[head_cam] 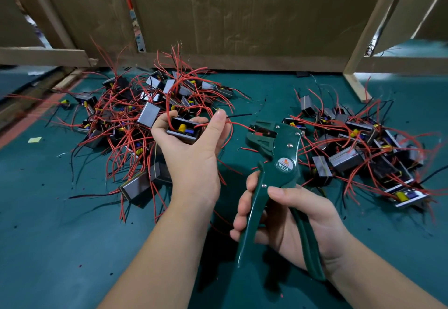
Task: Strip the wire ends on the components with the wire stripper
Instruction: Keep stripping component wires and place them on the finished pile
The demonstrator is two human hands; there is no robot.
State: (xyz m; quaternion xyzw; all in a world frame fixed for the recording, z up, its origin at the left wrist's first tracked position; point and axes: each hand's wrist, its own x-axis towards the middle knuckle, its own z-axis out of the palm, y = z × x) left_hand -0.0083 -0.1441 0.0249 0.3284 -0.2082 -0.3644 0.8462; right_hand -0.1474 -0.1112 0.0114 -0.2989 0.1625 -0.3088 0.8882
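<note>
My left hand (191, 148) grips a small black box component (185, 130) with a yellow part inside. Thumb and fingers curl round it. A red wire (236, 125) runs from the component to the right, and its end lies in the jaws of the green wire stripper (278, 160). My right hand (286, 219) holds the stripper by its two green handles, fingers wrapped round the front one. The stripper's head points up and left, above the green table mat (60, 236).
A large heap of components with red and black wires (135, 119) lies behind my left hand. A second heap (363, 148) lies to the right. Cardboard and wooden rails (218, 61) close off the back. A wooden post (358, 87) stands at the right.
</note>
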